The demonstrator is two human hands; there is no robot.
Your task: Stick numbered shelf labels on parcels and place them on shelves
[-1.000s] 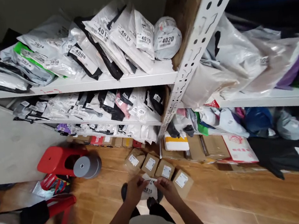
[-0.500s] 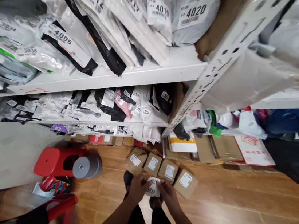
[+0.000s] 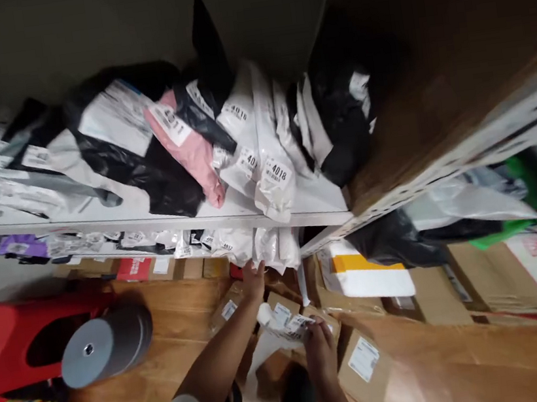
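My right hand (image 3: 320, 346) grips the end of a small white plastic parcel (image 3: 285, 330) with a printed label, held low in front of my legs. My left hand (image 3: 254, 280) is raised to the lowest shelf, at the front of the white bagged parcels (image 3: 232, 244) there. Its thumb stands apart and the other fingers are partly hidden; whether it touches a bag I cannot tell. Above it, the middle shelf holds a white parcel marked 4018 (image 3: 275, 183), a pink parcel (image 3: 187, 149) and several black ones.
Small cardboard boxes (image 3: 364, 366) sit on the wooden floor by my feet. To the left are a red plastic stool (image 3: 4, 341) and a grey cylindrical container (image 3: 90, 353). A white perforated post (image 3: 471, 164) divides the shelving; cartons (image 3: 433, 291) line the floor at right.
My view has moved down and closer to the lower shelves. My left hand has let go of the white parcel and reached forward to the lowest shelf. My right hand keeps the parcel.
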